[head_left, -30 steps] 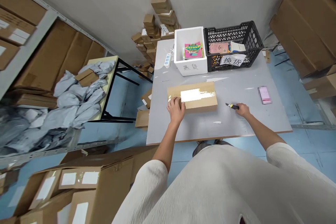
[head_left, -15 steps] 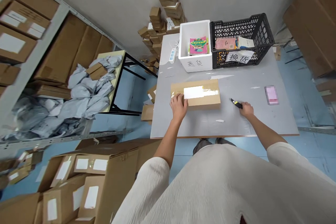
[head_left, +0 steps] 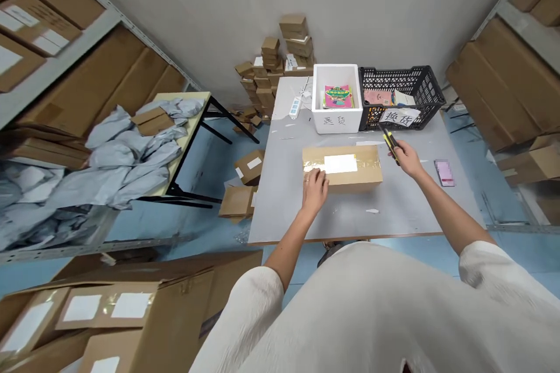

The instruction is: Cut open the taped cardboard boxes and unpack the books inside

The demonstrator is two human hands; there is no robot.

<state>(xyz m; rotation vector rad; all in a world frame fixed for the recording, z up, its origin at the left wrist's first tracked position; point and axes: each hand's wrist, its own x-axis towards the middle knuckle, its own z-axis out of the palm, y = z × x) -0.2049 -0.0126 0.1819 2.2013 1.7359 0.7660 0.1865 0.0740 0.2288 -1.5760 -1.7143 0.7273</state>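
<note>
A taped cardboard box (head_left: 363,172) with a white label (head_left: 340,164) lies lengthwise on the grey table (head_left: 280,210). My left hand (head_left: 315,191) rests on the box's near left part, fingers laid over its top edge beside the label. In my right hand (head_left: 406,157) is a black and yellow utility knife (head_left: 391,144), held above the table just past the right end of the box. Its tip points away from me, toward the black crate. The knife and the box are apart.
Behind the box stand a white foam bin (head_left: 336,122) and a black plastic crate (head_left: 422,119), both holding books. A phone (head_left: 444,173) lies at the right, a power strip (head_left: 296,107) at the back left. Stacked cartons (head_left: 265,96) and a side table (head_left: 199,100) with grey parcels stand leftward.
My right hand has lifted the utility knife off the table and brought it up near the box's right end. My left hand stays on the box. The camera view has shifted.
</note>
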